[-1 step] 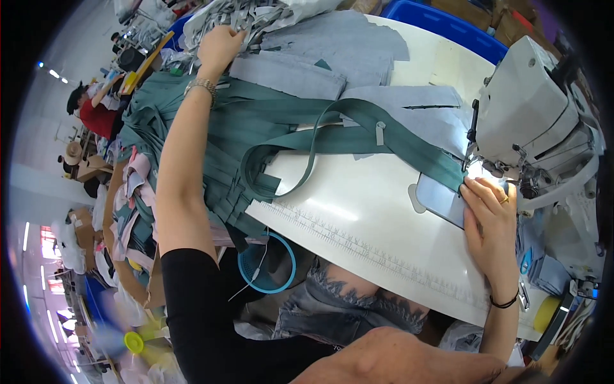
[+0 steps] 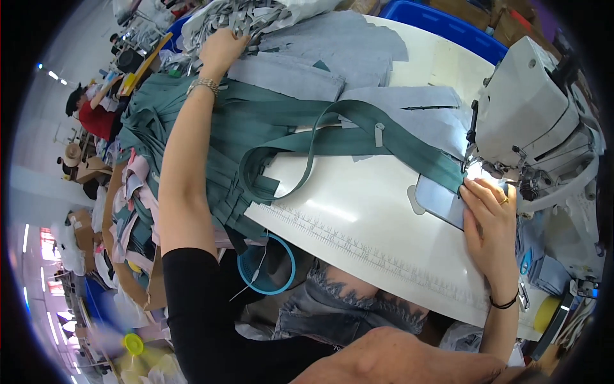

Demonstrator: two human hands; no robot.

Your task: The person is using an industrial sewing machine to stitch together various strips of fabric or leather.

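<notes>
My right hand (image 2: 489,214) is at the sewing machine (image 2: 524,96), its fingertips pressed together on the end of a long green fabric band (image 2: 412,150) beside the lit needle area. From there the band loops left across the white table (image 2: 348,211), and a small grey tag (image 2: 378,135) lies on it. My left arm stretches to the far left, over a heap of green bands (image 2: 166,105). At the pile of thin grey fabric strips (image 2: 240,19), my left hand (image 2: 220,52) has bent, closed fingers; what they pinch is too small to make out.
Flat grey-blue fabric pieces (image 2: 345,45) cover the table's far side, with a blue bin (image 2: 441,29) behind. A printed ruler scale (image 2: 358,249) runs along the near edge. Below hangs a blue basket (image 2: 267,272). Further left, a co-worker in red (image 2: 96,118) sits apart.
My left hand has shifted very slightly toward me and to the right, at the grey strips. My right hand and the band under it stay in place.
</notes>
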